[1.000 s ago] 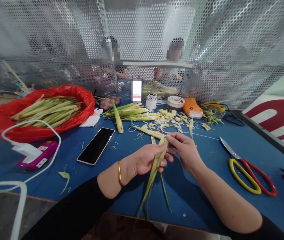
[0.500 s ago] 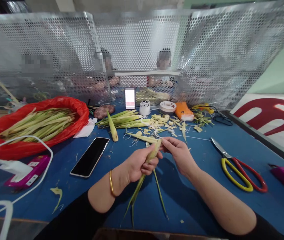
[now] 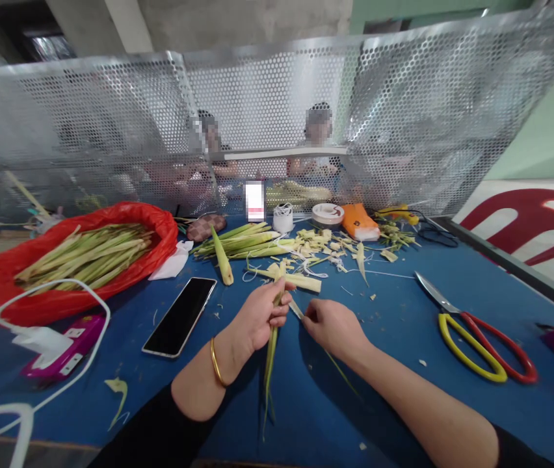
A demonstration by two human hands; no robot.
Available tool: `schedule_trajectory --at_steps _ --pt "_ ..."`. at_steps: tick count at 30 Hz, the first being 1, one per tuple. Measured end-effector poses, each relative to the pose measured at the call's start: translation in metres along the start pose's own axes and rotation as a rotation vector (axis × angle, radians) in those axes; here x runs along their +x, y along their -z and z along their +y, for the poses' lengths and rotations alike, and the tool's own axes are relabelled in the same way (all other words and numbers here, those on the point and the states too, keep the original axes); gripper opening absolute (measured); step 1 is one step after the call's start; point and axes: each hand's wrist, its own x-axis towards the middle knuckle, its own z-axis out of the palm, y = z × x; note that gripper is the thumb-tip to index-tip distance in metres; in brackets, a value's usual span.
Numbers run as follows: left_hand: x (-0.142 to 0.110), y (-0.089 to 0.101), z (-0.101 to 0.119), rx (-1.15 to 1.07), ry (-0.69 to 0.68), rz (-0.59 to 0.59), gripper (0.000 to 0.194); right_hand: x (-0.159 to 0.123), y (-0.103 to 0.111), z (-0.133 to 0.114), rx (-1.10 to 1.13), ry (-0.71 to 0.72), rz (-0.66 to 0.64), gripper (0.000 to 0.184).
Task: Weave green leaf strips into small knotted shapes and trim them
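My left hand (image 3: 256, 317) is closed around a pale green leafy stalk (image 3: 270, 364), whose long thin leaf ends hang down toward the table's front edge. To its right, my right hand (image 3: 336, 327) pinches a narrow leaf strip (image 3: 296, 309) that runs from beside the stalk. The strip's thin green tail trails below the right hand. Just beyond the hands lies a cut pale stalk piece (image 3: 306, 282). Farther back are a bundle of green stalks (image 3: 242, 240), a single thick stalk (image 3: 222, 260) and many pale trimmings (image 3: 323, 242).
A red plastic bag (image 3: 160, 227) full of stalks stands left, near a phone (image 3: 179, 318) and purple power strip (image 3: 65, 351). Scissors (image 3: 472, 338) lie right. String spool (image 3: 283, 220), tape roll (image 3: 328, 214) and orange tissue pack (image 3: 359, 223) stand before a perforated metal screen (image 3: 267, 84); two people sit behind.
My right hand has moved down and away from the left hand, drawing a leaf strip aside from the stalk. My left hand has shifted slightly left, still holding the stalk. The view has tilted up slightly.
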Motion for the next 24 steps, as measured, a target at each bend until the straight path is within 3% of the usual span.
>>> schedule_trajectory --at_steps 4,10,18,24 --pt "-0.001 -0.002 -0.004 -0.011 -0.093 0.056 0.018 0.006 0.011 0.005 0.173 -0.037 0.034 0.02" --pt "-0.001 -0.01 -0.01 -0.062 -0.166 0.179 0.017 -0.001 0.012 -0.007 0.916 -0.047 0.083 0.031" --pt "-0.002 -0.014 -0.019 -0.086 -0.167 0.014 0.033 -0.008 -0.01 -0.011 0.79 0.006 0.099 0.031" --pt "0.0 -0.014 -0.023 -0.126 -0.189 -0.008 0.021 -0.006 -0.014 -0.011 0.863 -0.023 0.044 0.032"
